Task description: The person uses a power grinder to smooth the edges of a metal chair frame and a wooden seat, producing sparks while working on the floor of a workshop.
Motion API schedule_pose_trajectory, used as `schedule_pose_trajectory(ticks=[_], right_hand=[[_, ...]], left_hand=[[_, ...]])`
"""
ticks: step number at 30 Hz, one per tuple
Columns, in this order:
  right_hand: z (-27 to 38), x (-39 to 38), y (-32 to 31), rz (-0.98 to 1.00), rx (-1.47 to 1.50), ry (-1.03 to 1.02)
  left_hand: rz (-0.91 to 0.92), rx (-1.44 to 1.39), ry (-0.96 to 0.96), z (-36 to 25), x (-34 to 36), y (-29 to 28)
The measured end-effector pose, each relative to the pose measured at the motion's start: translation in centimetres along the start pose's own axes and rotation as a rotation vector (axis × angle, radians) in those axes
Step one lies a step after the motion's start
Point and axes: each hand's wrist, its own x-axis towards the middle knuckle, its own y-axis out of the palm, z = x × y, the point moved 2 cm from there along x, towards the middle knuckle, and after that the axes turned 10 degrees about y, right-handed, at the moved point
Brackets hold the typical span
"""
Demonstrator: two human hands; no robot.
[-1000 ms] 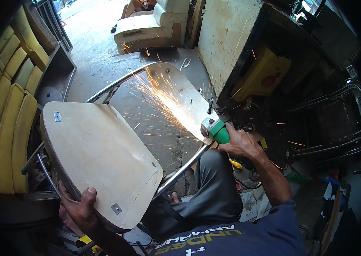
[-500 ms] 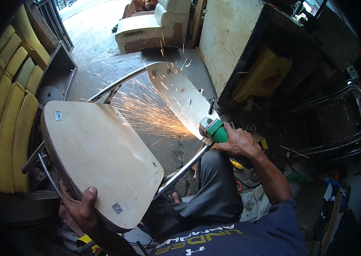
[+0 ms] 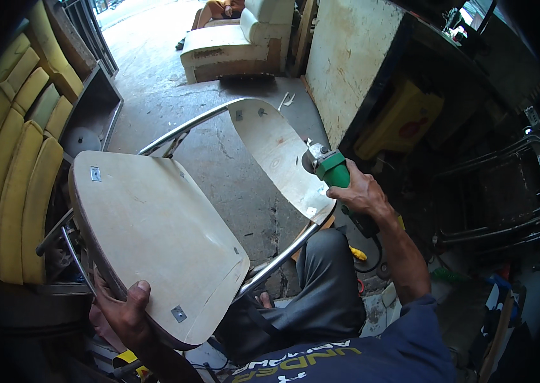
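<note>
Two hands: green grinder [image 3: 332, 171], plywood chair [image 3: 155, 236].

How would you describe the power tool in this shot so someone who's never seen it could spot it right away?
Start at the bare plywood chair on its chrome tube frame, lying tilted across the middle. Follow the frame to the curved plywood backrest; at its right edge the right hand holds an angle grinder. Its bright green body is the only green thing against the pale wood.
</note>
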Motion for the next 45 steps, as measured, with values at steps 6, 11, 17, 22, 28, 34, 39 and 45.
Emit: schedule_pose_trajectory(ticks=[6, 11, 17, 22, 28, 34, 39, 45], right_hand=[[3.6, 5.3, 1.5, -0.001, 0.157, -0.072], [7.6, 8.7, 3.5, 0.031, 0.247, -0.12], [6.7, 8.8, 5.4, -0.067, 0.233, -0.151], [3.3, 6.2, 4.8, -0.175, 0.316, -0.096], [-2.6, 2.7, 1.5, -0.546, 0.616, -0.149], [-8.2, 1.4, -0.2, -0.671, 0.762, -0.173], [-10.0, 0.6, -0.5, -0.685, 0.679, -0.168], [-9.9, 0.3, -0.3, -0.597, 0.727, -0.26]], left_hand=[[0.005, -0.046, 0.001, -0.3, 0.8, 0.7], [-0.036, -0.047, -0.013, -0.3, 0.5, 0.7], [-0.06, -0.079, -0.074, -2.1, -0.1, 1.5], [0.004, -0.03, -0.073, -1.5, 0.5, 0.7], [0.115, -0.052, -0.049, -0.5, 1.5, -0.1], [0.225, 0.0, -0.024, -0.9, 2.6, 2.9], [0.254, 0.014, -0.073, -1.6, 3.4, 6.7], [0.325, 0.099, -0.149, -2.8, 4.0, 7.3]])
